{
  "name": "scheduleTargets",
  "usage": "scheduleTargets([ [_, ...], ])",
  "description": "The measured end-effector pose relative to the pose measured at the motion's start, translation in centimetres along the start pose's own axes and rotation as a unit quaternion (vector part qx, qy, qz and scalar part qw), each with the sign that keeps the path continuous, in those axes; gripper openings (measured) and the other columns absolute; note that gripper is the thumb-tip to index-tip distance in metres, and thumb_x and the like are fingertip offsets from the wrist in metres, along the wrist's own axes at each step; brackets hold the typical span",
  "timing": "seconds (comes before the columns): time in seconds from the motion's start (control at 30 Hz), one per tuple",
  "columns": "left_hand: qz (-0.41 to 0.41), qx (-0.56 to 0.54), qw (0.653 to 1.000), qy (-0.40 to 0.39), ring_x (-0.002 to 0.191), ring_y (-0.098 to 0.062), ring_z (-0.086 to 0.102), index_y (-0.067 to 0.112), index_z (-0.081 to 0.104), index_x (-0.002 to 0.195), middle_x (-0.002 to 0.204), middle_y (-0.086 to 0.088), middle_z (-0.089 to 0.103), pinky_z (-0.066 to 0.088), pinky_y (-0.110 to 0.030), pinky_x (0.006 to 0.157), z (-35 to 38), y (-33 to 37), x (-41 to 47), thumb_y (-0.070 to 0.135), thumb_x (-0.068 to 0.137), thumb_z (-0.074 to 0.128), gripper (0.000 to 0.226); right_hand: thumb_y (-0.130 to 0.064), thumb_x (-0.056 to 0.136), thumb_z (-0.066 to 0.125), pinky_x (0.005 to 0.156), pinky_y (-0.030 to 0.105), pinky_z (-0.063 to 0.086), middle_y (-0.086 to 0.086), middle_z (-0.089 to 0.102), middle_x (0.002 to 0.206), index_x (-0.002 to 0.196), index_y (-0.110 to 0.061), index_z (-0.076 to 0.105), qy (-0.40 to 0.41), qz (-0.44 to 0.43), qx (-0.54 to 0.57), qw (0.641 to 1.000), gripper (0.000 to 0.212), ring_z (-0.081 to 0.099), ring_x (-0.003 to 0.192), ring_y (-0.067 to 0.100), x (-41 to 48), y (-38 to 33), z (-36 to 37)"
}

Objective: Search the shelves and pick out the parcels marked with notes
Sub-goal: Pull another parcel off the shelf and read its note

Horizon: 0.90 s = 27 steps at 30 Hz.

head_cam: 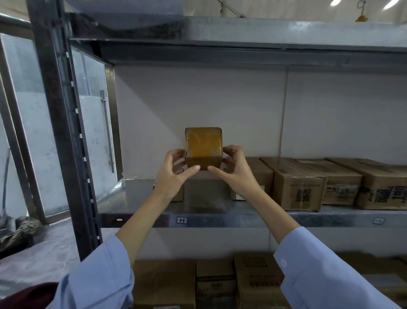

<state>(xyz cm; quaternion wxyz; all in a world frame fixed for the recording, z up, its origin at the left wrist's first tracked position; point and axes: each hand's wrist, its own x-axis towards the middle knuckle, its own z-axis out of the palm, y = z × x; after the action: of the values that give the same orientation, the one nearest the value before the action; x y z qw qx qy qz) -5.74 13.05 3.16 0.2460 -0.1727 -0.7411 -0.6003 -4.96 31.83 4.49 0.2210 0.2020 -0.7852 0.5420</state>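
— Where is the taped parcel (203, 147)?
— Lifted above the metal shelf (220, 217), between both hands.
— The grip?
— Left hand (174, 171) and right hand (235, 168) pinch its lower sides, thumbs pressed under the front edge.

A grey metal shelf (220, 211) crossed the middle of the view, and a small label (182, 220) with the letter H was on its front edge. A dark upright post (63, 123) with a row of slots stood at 9 o'clock. Behind it, at 8 o'clock, there was a glass door (92, 136) with a long steel handle (107, 130). A pale wall (198, 99) was behind the shelf. At 1 o'clock, two ceiling lamps (335, 2) shone.
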Motion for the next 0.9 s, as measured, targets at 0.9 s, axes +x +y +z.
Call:
scheduleTargets([
  [0.9,0.053,0.043,0.996,-0.065,0.131,-0.010,0.046,0.040,0.042,0.134,0.143,0.013,0.048,0.044,-0.033,0.104,-1.4,-0.5,-0.5,0.044,0.081,0.073,0.062,-0.038,0.070,0.083,0.103,0.034,0.049,-0.004,0.058,0.134,0.142,-0.021,0.045,0.045,0.002,-0.020,0.999,0.083,0.051,0.123,0.009,-0.7,0.3,-0.3],
])
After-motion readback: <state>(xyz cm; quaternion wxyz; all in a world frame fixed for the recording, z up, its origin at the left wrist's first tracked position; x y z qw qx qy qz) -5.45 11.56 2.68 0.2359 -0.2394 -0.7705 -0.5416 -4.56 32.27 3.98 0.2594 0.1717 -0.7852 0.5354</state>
